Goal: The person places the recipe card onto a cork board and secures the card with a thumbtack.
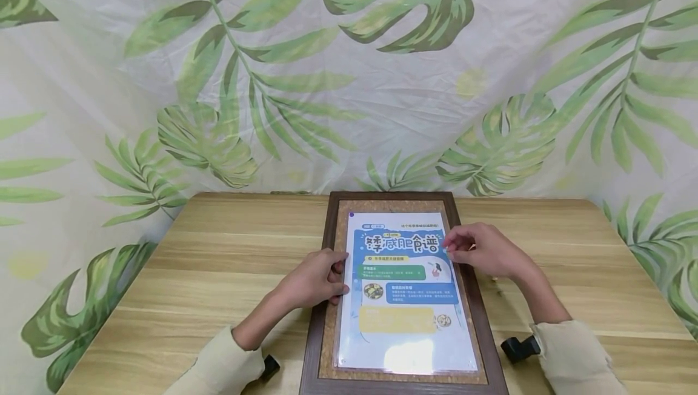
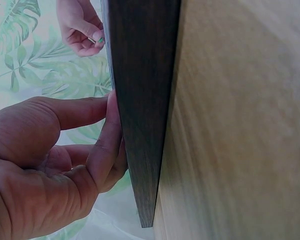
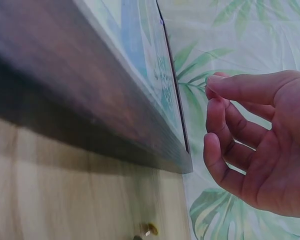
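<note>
A printed sheet (image 1: 400, 346) in a clear glossy cover lies on a cork board (image 1: 392, 206) with a dark wooden frame (image 1: 313, 346). A purple pushpin (image 1: 351, 214) sits at its upper left corner. My left hand (image 1: 316, 277) rests at the sheet's left edge, fingertips touching it; in the left wrist view the frame's side hides those fingertips. Over the sheet's upper right edge, my right hand (image 1: 480, 248) pinches a small pushpin (image 2: 100, 40) between thumb and forefinger. Its green head and thin metal point show in the left wrist view.
The board lies on a wood-grain table (image 1: 229, 249) whose far edge meets a leaf-print curtain (image 1: 382, 98). Small gold-coloured pins (image 3: 151, 229) lie on the table right of the frame. Black wrist devices (image 1: 520, 348) sit at both cuffs.
</note>
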A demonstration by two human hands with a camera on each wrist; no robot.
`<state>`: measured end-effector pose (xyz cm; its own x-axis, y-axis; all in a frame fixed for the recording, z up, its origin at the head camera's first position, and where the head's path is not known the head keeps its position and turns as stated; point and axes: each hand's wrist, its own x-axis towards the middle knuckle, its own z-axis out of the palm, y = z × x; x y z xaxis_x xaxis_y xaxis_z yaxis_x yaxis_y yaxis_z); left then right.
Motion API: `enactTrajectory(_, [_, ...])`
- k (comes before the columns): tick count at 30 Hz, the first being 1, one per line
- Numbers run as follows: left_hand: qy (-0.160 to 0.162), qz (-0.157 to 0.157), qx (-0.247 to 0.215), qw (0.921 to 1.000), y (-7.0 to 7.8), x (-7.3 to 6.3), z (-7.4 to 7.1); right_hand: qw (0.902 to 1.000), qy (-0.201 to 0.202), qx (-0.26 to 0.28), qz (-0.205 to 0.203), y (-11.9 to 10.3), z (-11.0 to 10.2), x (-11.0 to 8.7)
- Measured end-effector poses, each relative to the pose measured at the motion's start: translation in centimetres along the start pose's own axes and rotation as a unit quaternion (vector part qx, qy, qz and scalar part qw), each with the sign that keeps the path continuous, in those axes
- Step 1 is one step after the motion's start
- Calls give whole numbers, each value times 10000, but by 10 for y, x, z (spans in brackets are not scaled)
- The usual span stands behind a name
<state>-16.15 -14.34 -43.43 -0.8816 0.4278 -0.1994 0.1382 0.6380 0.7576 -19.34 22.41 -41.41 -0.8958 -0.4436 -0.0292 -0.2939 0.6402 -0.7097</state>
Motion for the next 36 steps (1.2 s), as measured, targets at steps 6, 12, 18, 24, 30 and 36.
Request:
enactTrajectory(6, [6,-17,-10,10000,1,-1,-1,9999,102,66,112,-3,3,10])
enactTrajectory(12, [2,-16,-30,10000,0,-2,-1,9995,217,98,185,-6,6,17])
enactTrajectory(18, [4,11,-21,10000,-1,-2,-1,9989,319,158,318,-10,9,24])
enactTrajectory(24, [-26,53,-21,10000,-1,-1,-1,9984,418,218,311,-12,9,31])
enactTrajectory(30, [-51,61,-18,10000,0,-1,-1,9978,524,221,337,-12,8,35])
enactTrajectory(36, [-46,33,-22,10000,-1,-1,-2,9978,545,202,316,-10,4,42])
